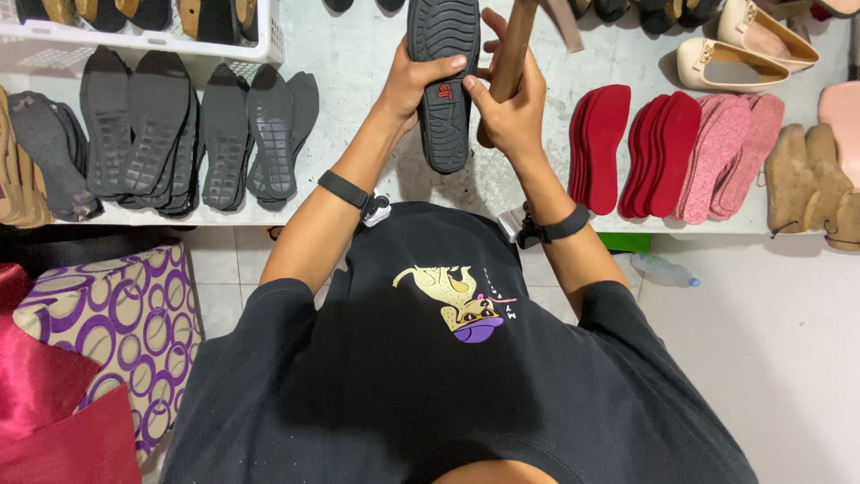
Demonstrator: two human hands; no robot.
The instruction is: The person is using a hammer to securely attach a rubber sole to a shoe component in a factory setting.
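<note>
Right now I am holding a black shoe sole [444, 81] tread-up over the bench [367, 54], directly in front of my chest. My left hand [414, 82] is wrapping the sole's left edge, its fingers [445, 64] curling closed over the tread with the thumb pressing near a small red mark. My right hand [512, 112] is clasping a brown wooden handle [511, 54] that is standing nearly upright just beside the sole, fingers closed around it, while the thumb is reaching across to touch the sole's right edge. Both wrists are wearing black straps.

On the bench to my left, a row of black and grey rubber soles [179, 134] is lying overlapped, tread-up, below a white plastic basket [134, 40] that is holding more footwear. To my right, red insoles [602, 143] and pink insoles [726, 148] are leaning in stacks, with cream flat shoes [743, 45] behind them and tan suede pieces [811, 179] at the far edge. A clear plastic bottle [665, 269] is lying on the floor beneath the bench.
</note>
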